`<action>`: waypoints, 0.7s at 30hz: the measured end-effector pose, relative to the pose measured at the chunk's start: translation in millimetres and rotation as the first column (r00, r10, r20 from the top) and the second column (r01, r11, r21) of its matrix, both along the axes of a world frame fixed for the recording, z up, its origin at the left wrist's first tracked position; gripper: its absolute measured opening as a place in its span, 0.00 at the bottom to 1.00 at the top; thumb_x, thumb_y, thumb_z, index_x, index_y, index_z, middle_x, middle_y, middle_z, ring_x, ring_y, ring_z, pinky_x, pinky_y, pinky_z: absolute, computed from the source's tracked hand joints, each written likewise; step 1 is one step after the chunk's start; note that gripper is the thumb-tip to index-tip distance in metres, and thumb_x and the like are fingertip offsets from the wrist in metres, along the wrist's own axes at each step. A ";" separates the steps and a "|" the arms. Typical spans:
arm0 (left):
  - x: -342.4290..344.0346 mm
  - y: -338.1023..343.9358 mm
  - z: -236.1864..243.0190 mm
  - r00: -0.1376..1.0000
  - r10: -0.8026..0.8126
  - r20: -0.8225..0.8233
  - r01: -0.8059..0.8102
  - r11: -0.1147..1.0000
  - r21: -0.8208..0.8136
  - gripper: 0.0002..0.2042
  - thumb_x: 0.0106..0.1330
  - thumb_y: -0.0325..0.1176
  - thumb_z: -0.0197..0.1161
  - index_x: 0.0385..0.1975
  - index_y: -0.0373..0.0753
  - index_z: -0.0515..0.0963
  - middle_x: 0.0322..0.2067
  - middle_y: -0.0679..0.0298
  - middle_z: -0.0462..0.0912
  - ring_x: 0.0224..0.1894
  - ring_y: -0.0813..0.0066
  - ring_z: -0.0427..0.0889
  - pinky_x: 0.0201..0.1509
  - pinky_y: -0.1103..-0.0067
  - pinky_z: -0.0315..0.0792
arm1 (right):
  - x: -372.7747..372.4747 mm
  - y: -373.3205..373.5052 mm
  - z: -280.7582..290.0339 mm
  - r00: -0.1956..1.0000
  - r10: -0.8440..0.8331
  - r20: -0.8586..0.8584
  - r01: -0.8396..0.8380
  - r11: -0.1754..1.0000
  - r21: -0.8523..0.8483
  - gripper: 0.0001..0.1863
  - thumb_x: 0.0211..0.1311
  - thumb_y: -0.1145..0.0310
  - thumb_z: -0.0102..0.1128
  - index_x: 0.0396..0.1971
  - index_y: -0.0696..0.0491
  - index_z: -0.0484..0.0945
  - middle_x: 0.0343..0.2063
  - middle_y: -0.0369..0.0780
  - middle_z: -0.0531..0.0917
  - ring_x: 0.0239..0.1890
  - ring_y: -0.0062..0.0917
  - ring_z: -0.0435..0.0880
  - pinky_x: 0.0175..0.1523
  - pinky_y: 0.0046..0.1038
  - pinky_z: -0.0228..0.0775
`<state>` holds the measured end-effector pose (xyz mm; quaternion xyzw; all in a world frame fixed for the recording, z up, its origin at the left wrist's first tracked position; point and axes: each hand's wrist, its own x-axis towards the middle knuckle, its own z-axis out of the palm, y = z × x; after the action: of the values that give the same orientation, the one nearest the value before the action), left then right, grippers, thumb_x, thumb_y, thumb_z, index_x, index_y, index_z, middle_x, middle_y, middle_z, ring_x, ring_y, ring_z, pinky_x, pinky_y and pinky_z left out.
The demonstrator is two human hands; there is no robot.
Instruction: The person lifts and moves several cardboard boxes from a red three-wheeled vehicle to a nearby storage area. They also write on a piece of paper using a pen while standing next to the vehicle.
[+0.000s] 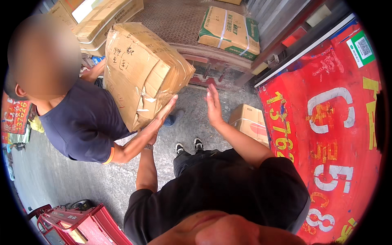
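Head view. Large cardboard box (143, 71): battered, taped, tilted, carried at chest height by a co-worker in a dark shirt (83, 122), whose hand (163, 112) lies flat against its lower right side. Left hand (153, 139): mostly hidden beneath that forearm, under the box's lower corner; grip cannot be told. Right hand (213, 104): open, fingers straight, empty, raised just right of the box, not touching. Small box (250, 121): on the ground by a red panel (326, 122).

Large brown cardboard box (143, 69), dented and taped, tilted, carried in the air by a co-worker
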<state>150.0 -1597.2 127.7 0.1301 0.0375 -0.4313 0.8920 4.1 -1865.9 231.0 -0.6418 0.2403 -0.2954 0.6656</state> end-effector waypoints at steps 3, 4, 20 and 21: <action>-11.7 -103.8 72.3 0.985 -0.154 0.073 0.162 0.978 -0.132 0.37 0.71 0.57 0.45 0.74 0.42 0.47 0.74 0.57 0.46 0.76 0.61 0.47 0.79 0.66 0.42 | -36.9 -20.2 -3.7 0.988 -0.139 -0.061 0.134 0.988 -0.071 0.33 0.76 0.55 0.45 0.71 0.58 0.50 0.69 0.50 0.59 0.71 0.36 0.59 0.71 0.34 0.54; -14.2 -123.3 79.5 0.982 -0.164 0.094 0.175 0.977 -0.123 0.37 0.72 0.56 0.46 0.74 0.42 0.47 0.74 0.57 0.47 0.75 0.62 0.47 0.79 0.66 0.42 | -49.5 -22.4 -3.9 0.980 -0.175 -0.092 0.166 0.982 -0.092 0.33 0.76 0.55 0.45 0.71 0.59 0.51 0.68 0.50 0.60 0.70 0.35 0.60 0.71 0.34 0.55; -97.4 -271.2 35.3 0.474 -0.848 0.238 0.646 0.518 0.560 0.27 0.74 0.49 0.52 0.67 0.41 0.61 0.64 0.61 0.66 0.64 0.63 0.69 0.63 0.62 0.66 | -143.6 -30.3 -66.1 0.932 -0.082 -0.354 0.071 0.997 -0.043 0.32 0.73 0.56 0.52 0.66 0.62 0.58 0.60 0.53 0.71 0.59 0.36 0.77 0.55 0.32 0.74; -97.3 -262.3 29.8 0.447 -0.874 0.190 0.654 0.465 0.596 0.27 0.73 0.50 0.53 0.66 0.41 0.62 0.63 0.61 0.67 0.63 0.63 0.70 0.63 0.63 0.67 | -140.8 -34.8 -66.8 0.943 -0.048 -0.330 0.038 0.999 -0.038 0.32 0.72 0.56 0.52 0.66 0.62 0.59 0.60 0.53 0.72 0.58 0.36 0.77 0.55 0.32 0.74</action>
<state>52.7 -1859.5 157.5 0.4302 -0.1503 -0.7291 0.5106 -136.7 -1900.7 164.2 -0.6871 0.3581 -0.2016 0.5992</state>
